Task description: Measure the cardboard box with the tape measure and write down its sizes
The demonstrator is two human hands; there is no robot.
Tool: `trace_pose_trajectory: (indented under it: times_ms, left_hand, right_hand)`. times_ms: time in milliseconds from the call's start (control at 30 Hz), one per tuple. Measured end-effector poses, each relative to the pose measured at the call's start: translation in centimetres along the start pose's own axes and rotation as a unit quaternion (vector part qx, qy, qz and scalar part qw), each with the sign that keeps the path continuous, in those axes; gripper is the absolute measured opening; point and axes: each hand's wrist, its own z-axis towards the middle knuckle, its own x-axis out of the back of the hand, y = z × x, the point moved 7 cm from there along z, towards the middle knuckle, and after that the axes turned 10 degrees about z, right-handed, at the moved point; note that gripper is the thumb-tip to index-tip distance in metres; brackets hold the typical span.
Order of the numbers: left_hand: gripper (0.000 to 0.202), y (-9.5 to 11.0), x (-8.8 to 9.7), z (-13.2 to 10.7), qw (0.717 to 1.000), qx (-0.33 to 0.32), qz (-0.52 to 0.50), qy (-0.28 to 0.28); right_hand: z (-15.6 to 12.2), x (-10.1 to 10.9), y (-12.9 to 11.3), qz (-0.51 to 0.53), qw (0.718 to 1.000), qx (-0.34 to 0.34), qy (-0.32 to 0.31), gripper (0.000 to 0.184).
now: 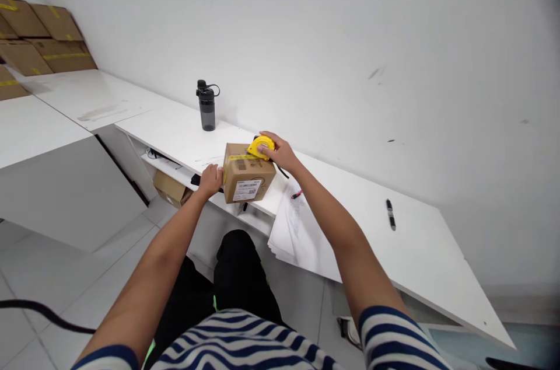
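A small cardboard box (256, 174) with a white label sits at the front edge of the white desk, a yellow strip across its top. My right hand (280, 153) grips a yellow tape measure (261, 147) against the box's far top edge; its black strap hangs down to the right. At the box's left side, my left hand (212, 180) is closed with its fingers curled against the cardboard. Its fingertips are partly hidden, so their exact grip is unclear.
A dark water bottle (207, 107) stands behind the box. Papers (297, 230) with a red pen (296, 195) lie to the right, and a black marker (391, 214) farther right. Cardboard boxes (56, 23) are stacked at far left. An open carton (170, 188) sits below the desk.
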Motion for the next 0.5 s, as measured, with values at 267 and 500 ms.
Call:
trace_pose_trajectory:
  times_ms: [267, 500]
  left_hand:
    - [0.047, 1.3, 0.3, -1.6, 0.992, 0.057, -0.107, 0.023]
    - [0.115, 6.2, -0.4, -5.2, 0.948, 0.002, -0.284, -0.141]
  right_hand:
    - [-0.3, -5.3, -3.8, -0.153, 0.985, 0.027, -0.073, 0.058]
    - [1.3, -5.4, -2.9, -0.071, 0.986, 0.021, -0.151, 0.067]
